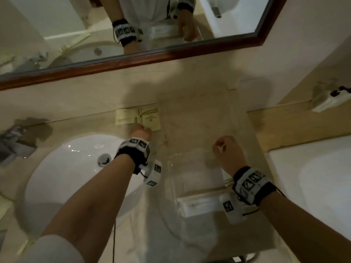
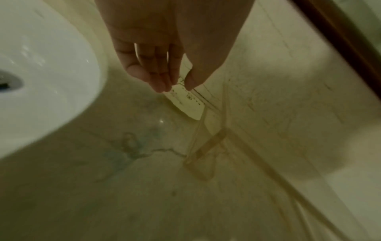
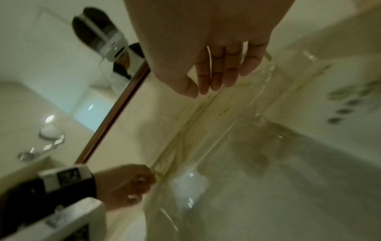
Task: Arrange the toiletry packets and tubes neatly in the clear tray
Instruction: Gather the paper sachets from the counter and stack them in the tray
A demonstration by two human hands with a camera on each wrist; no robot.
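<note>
Head view: left hand [image 1: 141, 132] grip pinches a yellow packet [image 1: 150, 118]; right hand [image 1: 227, 149] grip relaxed over clear tray [image 1: 190, 168]

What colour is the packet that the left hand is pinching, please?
Pale yellow with small dark print; the packet in the left hand shows best in the left wrist view.

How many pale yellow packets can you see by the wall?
2: one flat pale yellow packet lies against the wall, another packet overlaps its right end, touched by the left hand. More may be hidden.

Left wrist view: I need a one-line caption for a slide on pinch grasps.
Left hand pinches a pale yellow packet beside the clear tray, next to the white sink.
</note>
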